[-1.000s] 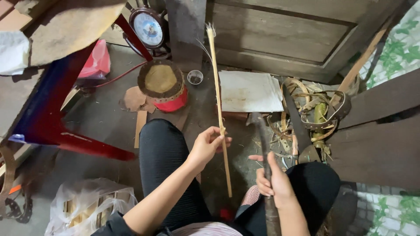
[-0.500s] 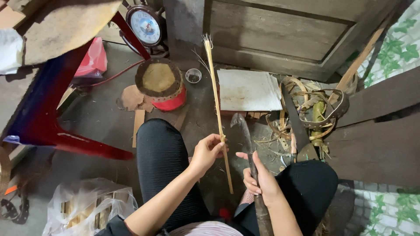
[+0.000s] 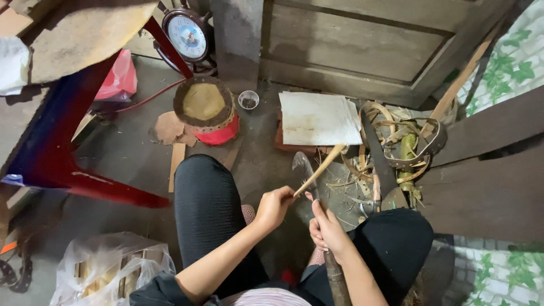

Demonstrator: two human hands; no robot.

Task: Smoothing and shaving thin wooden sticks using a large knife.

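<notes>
Fingers of the left hand [image 3: 274,207] pinch a thin bamboo strip [image 3: 321,169] that slants up toward a white board [image 3: 319,118]. Right hand [image 3: 327,231] is wrapped around the handle of a curved knife [image 3: 304,167], blade beside the strip, between the knees.

Stick [image 3: 321,169]: pale wood or bamboo, matt, smooth-ish. Knife [image 3: 304,165]: dull grey metal blade, worn; handle looks like rough dark wood, hard to tell. Sheet [image 3: 318,118]: white paper or board, matt, scuffed. Shavings [image 3: 396,139]: dry fibrous strips. Door [image 3: 368,45]: weathered bare wood. Floor [image 3: 130,153]: rough concrete. Bag [image 3: 107,266]: clear glossy plastic. Stool leg [image 3: 102,190]: glossy red paint.
</notes>
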